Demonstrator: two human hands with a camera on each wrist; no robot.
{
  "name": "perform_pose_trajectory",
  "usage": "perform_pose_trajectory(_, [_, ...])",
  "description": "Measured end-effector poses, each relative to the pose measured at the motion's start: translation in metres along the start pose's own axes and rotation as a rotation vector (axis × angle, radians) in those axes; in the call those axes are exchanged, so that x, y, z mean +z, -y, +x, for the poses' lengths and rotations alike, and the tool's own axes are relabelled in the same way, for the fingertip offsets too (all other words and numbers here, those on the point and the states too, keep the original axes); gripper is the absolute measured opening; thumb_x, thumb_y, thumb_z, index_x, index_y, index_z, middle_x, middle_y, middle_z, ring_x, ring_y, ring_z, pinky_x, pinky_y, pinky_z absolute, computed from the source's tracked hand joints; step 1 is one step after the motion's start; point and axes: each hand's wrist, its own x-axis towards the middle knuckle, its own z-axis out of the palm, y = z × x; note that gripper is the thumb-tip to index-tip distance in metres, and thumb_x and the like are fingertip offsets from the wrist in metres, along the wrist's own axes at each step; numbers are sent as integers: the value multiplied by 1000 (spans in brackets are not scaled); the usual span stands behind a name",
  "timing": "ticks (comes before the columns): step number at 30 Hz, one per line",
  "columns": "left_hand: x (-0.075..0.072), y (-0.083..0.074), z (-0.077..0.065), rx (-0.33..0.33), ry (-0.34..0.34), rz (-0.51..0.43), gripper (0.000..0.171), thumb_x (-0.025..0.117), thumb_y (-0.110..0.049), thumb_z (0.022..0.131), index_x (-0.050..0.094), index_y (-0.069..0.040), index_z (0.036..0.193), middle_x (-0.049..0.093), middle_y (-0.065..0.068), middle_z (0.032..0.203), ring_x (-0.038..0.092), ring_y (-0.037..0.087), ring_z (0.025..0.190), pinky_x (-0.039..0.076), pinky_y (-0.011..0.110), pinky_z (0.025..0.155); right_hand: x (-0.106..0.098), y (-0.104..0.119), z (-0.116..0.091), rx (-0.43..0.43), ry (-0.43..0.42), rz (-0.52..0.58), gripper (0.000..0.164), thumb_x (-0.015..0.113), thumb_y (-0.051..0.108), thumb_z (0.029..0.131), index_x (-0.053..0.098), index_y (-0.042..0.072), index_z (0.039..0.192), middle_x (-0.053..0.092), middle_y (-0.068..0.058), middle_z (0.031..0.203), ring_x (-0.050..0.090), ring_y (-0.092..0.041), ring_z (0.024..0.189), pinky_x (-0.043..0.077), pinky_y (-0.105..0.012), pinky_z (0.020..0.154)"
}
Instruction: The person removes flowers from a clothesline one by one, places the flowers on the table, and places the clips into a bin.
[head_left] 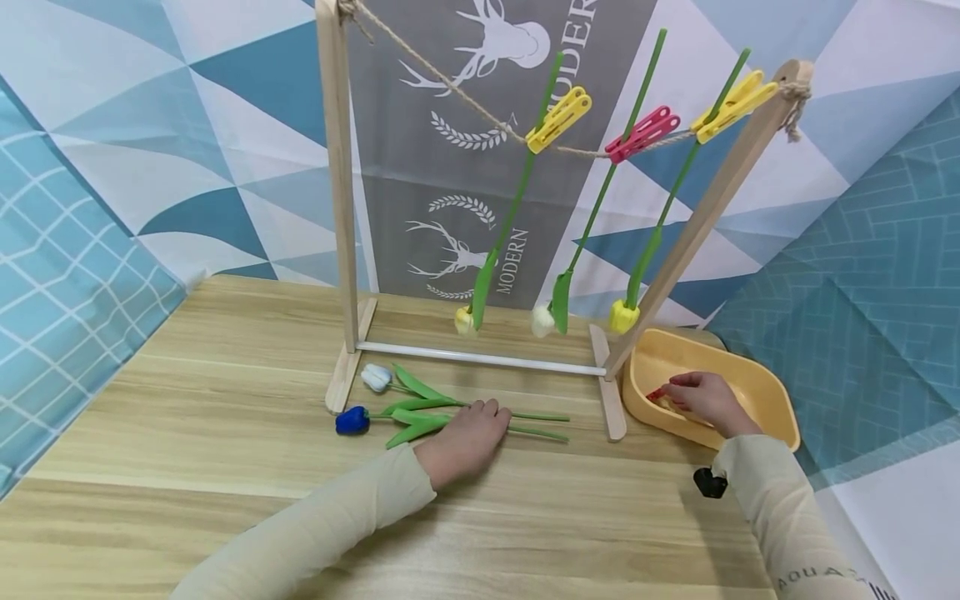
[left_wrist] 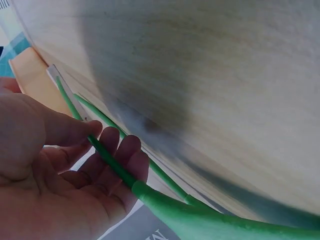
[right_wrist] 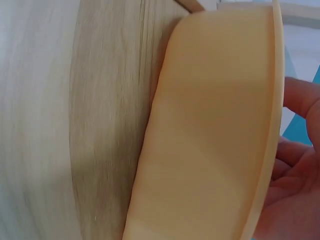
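My left hand (head_left: 468, 437) is low over the table, thumb and fingers pinching the green stem (left_wrist: 112, 162) of the blue tulip (head_left: 352, 421). Beside it lies a white tulip (head_left: 377, 377), whose stem runs behind the fingers in the left wrist view. My right hand (head_left: 708, 402) reaches over the near rim of the orange basin (head_left: 776, 408). Its fingertips pinch a red clothespin (head_left: 656, 394), mostly hidden by the hand. In the right wrist view, the basin wall (right_wrist: 215, 125) hides the fingertips.
A wooden rack (head_left: 341, 183) stands behind the hands, with a sagging rope (head_left: 450, 83). From it hang several tulips upside down, gripped by a yellow clothespin (head_left: 558, 119), a pink clothespin (head_left: 642, 133) and another yellow clothespin (head_left: 733, 107). The rack's right foot (head_left: 611, 400) is beside the basin.
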Motion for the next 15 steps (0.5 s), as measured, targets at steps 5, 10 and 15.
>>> perform_pose_trajectory(5, [-1,0,-1,-11,10,0,25,53,-1,89,55,-7,113,54,6,93,54,20,87,49,35,78,-3,-5,2,-5,24,-42,53,58,29,92,47,-11,125,61,-22,109,59,-17,83,51,-24,70])
perform_pose_trajectory(10, [-1,0,-1,-14,13,14,24,53,-2,90,57,-8,114,55,6,96,54,20,90,48,35,80,-3,-10,4,-31,37,-158,47,62,28,89,56,-10,116,63,-15,98,54,-19,78,47,-26,66])
perform_pose_trajectory(15, [0,0,-1,-18,18,22,25,52,-3,90,57,-8,114,56,6,98,55,21,92,48,37,83,-5,-15,9,-41,53,-244,46,63,31,87,60,-9,111,63,-17,99,52,-22,82,44,-27,68])
